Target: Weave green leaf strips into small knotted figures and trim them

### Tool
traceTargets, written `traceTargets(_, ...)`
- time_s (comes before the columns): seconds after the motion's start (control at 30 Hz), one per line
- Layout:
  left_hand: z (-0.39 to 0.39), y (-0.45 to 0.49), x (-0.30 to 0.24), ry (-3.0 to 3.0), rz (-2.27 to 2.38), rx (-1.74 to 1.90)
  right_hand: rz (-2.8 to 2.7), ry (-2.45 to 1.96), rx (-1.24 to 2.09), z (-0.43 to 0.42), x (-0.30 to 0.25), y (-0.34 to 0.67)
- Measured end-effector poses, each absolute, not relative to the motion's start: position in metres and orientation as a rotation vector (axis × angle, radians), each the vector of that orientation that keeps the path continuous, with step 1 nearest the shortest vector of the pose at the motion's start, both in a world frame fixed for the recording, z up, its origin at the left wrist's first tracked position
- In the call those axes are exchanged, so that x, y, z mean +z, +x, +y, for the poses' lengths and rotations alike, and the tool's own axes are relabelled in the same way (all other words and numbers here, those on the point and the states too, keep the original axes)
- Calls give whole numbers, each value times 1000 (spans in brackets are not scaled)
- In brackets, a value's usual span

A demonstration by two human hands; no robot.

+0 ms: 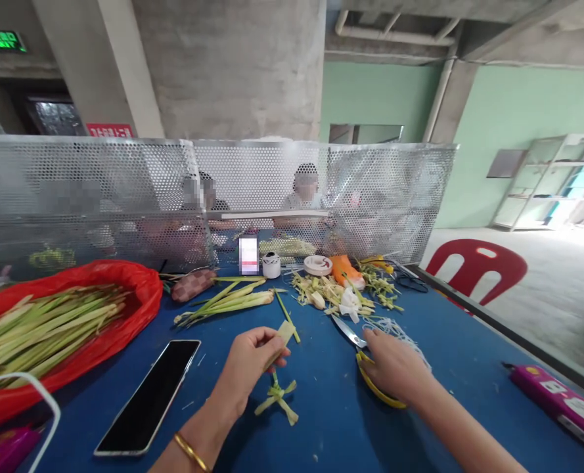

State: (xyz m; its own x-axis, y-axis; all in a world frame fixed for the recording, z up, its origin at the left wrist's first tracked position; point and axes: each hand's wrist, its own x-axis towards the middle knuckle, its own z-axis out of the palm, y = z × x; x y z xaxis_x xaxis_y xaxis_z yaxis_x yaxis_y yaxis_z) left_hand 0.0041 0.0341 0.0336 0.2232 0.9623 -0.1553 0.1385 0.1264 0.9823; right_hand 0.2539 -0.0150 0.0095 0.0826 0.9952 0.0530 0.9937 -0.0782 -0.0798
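Note:
My left hand (258,358) is closed in a pinch on a pale green leaf strip (286,333) that stands up from the fingertips. Just below that hand is a cross-shaped piece of folded leaf (276,399); whether it joins the strip is hidden by my fingers. On the blue table, my right hand (395,368) covers part of the scissors (349,331), its fingers bent around them. The blades point away to the upper left, and a yellow handle loop shows under the palm. Pale blue strings (400,333) lie beside the right fingers.
A red bag (144,299) of green stalks stands at left, near a black-screened phone (148,397). Stalks (232,300), leaf scraps (314,289) and a white tape roll (318,265) lie ahead. Behind a perforated metal partition (267,177) sit people. A purple device (558,401) lies right.

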Motion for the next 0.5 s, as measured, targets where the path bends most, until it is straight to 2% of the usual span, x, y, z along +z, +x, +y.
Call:
traceTargets(0.1, 47, 16, 35, 1283, 1203, 796, -2087, -2378, 62, -21, -8, 278)
traceTargets(0.27, 79, 40, 31, 1227, 1156, 741, -2009, -2344, 170, -11, -22, 285)
traceTargets(0.37, 96, 53, 28, 1210, 1175, 742, -1792, -2167, 470, -6, -22, 292)
traceTargets(0.5, 114, 66, 28, 1197, 1209, 758, -1392, -1761, 1055, -5, -19, 296)
